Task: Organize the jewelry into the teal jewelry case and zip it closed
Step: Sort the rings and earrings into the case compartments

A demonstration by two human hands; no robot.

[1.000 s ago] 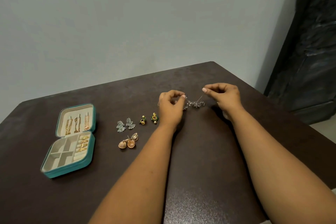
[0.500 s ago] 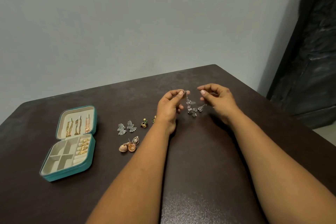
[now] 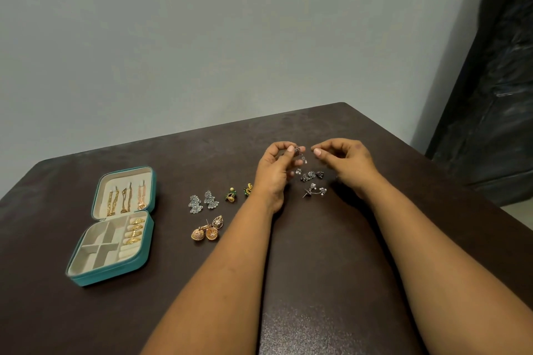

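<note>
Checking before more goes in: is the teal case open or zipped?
Open. The teal case lies flat with its lid folded back, so the lining and the compartments show.

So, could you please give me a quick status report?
Left hand pinches silver earring; right hand holds nothing. Teal case open, unzipped. Nothing blocking.

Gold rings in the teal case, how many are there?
3, as far as I can tell: the gold rings sit stacked in the ring rolls at the right of the case's lower half; others may be hidden.
</note>
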